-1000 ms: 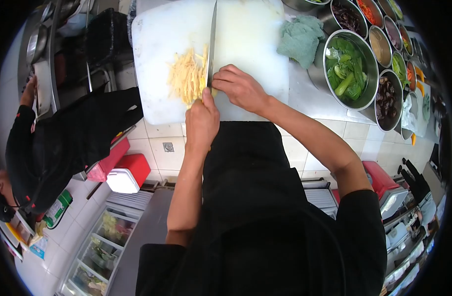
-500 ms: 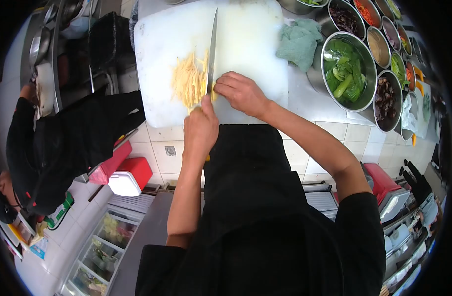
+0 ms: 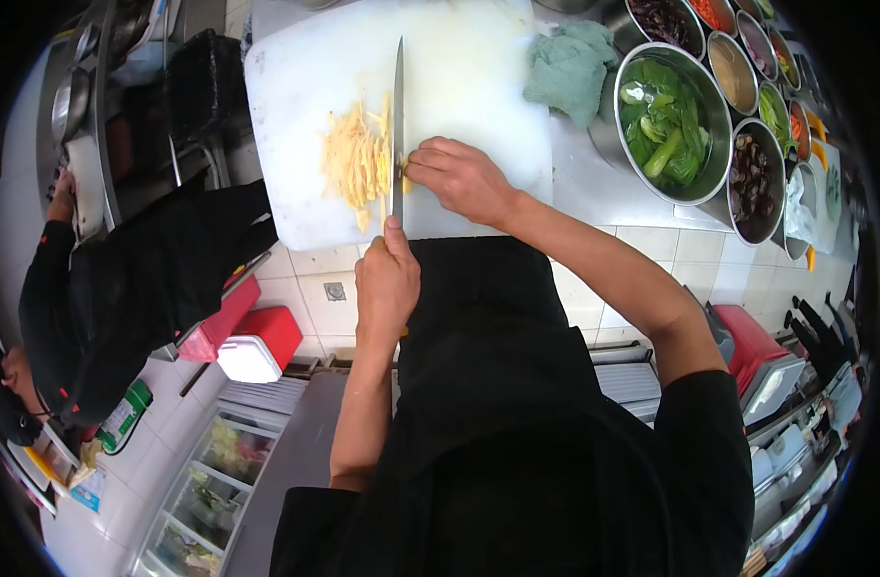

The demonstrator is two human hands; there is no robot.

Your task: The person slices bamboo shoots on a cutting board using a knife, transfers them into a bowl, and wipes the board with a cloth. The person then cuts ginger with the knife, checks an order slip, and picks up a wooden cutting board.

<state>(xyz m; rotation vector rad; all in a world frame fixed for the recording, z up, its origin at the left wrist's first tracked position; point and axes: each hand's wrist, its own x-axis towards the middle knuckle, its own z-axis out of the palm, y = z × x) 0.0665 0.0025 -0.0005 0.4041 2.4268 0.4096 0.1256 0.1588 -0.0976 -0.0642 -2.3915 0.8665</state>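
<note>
A left hand (image 3: 387,282) wraps its fingers round a kitchen knife (image 3: 398,115); the right hand (image 3: 461,181), fingers bunched, pins a yellow piece (image 3: 407,186) on the cutting board (image 3: 478,87) beside ginger-like shreds (image 3: 353,162); tucked fingertips suit clean slicing.

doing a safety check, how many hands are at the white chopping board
2: the left hand grips the knife; the right hand is beside it, opposite the yellow strips. No others seem hidden there.

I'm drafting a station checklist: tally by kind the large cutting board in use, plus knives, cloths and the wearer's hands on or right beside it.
Cutting board: 1
Knife: 1
Green cloth: 1
Left hand and right hand: 2
Total: 5
</note>
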